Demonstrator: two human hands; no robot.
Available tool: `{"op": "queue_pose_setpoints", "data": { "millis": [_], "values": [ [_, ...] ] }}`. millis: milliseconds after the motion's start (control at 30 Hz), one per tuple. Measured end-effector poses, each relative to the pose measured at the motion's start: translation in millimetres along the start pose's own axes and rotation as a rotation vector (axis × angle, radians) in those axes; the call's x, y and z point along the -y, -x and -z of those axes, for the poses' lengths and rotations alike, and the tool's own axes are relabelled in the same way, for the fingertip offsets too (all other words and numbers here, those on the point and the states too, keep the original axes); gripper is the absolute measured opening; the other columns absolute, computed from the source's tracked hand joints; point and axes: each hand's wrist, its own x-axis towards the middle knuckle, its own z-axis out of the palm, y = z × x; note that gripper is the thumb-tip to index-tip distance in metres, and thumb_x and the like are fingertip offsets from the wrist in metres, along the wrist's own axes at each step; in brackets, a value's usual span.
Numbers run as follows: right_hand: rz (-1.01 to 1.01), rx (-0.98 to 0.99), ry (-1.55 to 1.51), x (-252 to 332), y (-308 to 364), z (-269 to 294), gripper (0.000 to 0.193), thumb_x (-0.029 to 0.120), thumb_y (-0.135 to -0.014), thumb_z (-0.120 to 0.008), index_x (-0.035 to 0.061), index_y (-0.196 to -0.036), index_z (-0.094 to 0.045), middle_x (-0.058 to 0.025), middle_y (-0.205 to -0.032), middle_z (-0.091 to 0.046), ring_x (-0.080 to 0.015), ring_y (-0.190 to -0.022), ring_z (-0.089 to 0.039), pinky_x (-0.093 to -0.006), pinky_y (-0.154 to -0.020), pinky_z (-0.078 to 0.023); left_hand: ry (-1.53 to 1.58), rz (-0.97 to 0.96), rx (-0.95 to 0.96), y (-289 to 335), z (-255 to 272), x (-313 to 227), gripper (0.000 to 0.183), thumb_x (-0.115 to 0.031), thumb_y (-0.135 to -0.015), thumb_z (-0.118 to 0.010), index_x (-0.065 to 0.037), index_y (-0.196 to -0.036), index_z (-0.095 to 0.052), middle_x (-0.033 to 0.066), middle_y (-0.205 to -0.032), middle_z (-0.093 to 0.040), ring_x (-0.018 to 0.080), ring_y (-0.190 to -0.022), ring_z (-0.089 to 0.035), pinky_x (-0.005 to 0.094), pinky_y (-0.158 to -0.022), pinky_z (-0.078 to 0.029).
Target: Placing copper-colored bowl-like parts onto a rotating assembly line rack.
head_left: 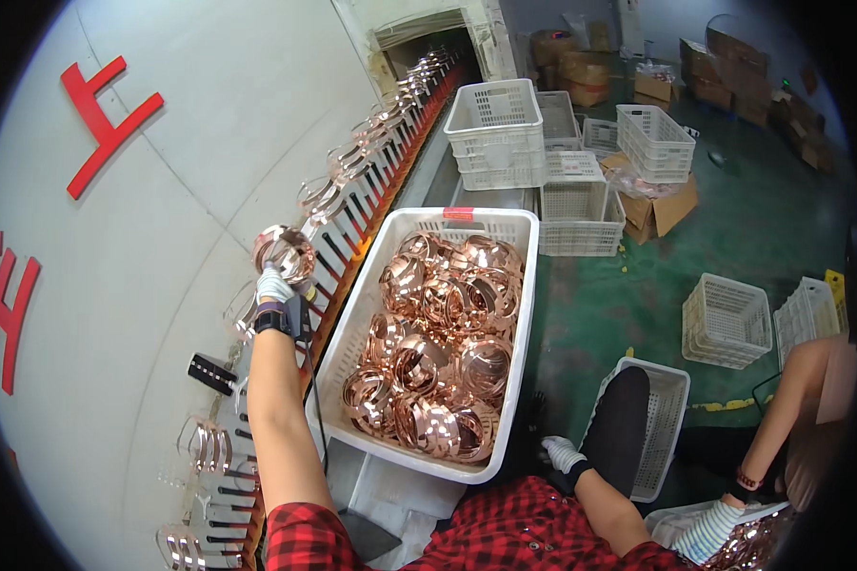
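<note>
My left hand [274,285], in a white glove with a dark band at the wrist, is stretched out beside the conveyor. It is closed on a shiny copper-coloured round metal piece [284,251] made of curved bands. Next to that arm stands a large white plastic crate [533,285], filled with many loose copper-coloured round pieces [433,357]. My right hand [564,455], also gloved, rests low by my dark-trousered leg, right of the crate. Its fingers look slightly apart, with nothing seen in them.
Along the left, a conveyor line [360,249] with upright dark holders carries similar pieces [324,198] into a wall opening. White crates [493,143] are stacked behind. At the lower right, another person's gloved hand [709,533] reaches to a container of copper-coloured pieces.
</note>
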Motion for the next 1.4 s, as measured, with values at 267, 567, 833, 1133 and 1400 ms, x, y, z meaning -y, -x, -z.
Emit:
{"op": "queue_pose_setpoints", "data": {
  "millis": [267, 567, 833, 1133, 1400],
  "values": [
    [-0.061, 0.045, 0.049, 2, -2, 2, 0.024, 0.017, -0.083, -0.047, 0.0051, -0.103, -0.052, -0.0066, -0.081, -0.057, -0.019, -0.064, -0.056, -0.0323, -0.054, -0.046, 0.164, 0.56, 0.85, 40, 16, -46, 0.046, -0.042, -0.081, -0.036, -0.007, -0.108, -0.05, 0.0175, -0.098, -0.057, 0.0319, -0.077, -0.059, 0.0448, -0.062, -0.052],
    [-0.008, 0.001, 0.1, -8, -11, 14, 0.028, 0.018, -0.081, -0.046, 0.004, -0.104, -0.053, -0.0077, -0.079, -0.057, -0.0192, -0.063, -0.056, -0.0324, -0.052, -0.044, -0.022, 0.111, 0.044, 152, -80, -35, 0.03, -0.03, -0.079, -0.042, -0.004, -0.086, -0.057, 0.0143, -0.079, -0.06, 0.0301, -0.062, -0.059, 0.0424, -0.056, -0.052],
    [0.014, 0.065, 0.068, -15, -20, 10, 0.027, 0.019, -0.08, -0.047, 0.0045, -0.102, -0.055, -0.0078, -0.078, -0.057, -0.0201, -0.064, -0.055, -0.0336, -0.053, -0.044, -0.327, -0.075, -0.398, 175, -11, -21, 0.045, -0.009, -0.074, -0.051, 0.001, -0.117, -0.042, 0.0138, -0.107, -0.054, 0.0264, -0.092, -0.056, 0.0367, -0.078, -0.046],
    [0.097, 0.027, 0.31, 0, -7, 10, 0.027, 0.021, -0.08, -0.048, 0.0028, -0.097, -0.057, -0.0084, -0.075, -0.058, -0.0194, -0.063, -0.054, -0.0333, -0.055, -0.044, -0.871, -0.943, 0.062, 253, -122, -48, 0.034, -0.007, -0.077, -0.055, 0.001, -0.109, -0.049, 0.0136, -0.102, -0.055, 0.0239, -0.094, -0.054, 0.0312, -0.084, -0.043],
    [0.019, -0.002, -0.009, -7, -8, 8, 0.026, 0.017, -0.082, -0.047, 0.0035, -0.102, -0.055, -0.008, -0.083, -0.058, -0.0192, -0.066, -0.056, -0.0319, -0.056, -0.045, 0.261, -0.222, 0.193, 102, -102, 2, 0.018, -0.012, -0.079, -0.047, -0.008, -0.096, -0.051, 0.0077, -0.08, -0.057, 0.0221, -0.07, -0.054, 0.0294, -0.063, -0.046]
  ]
}}
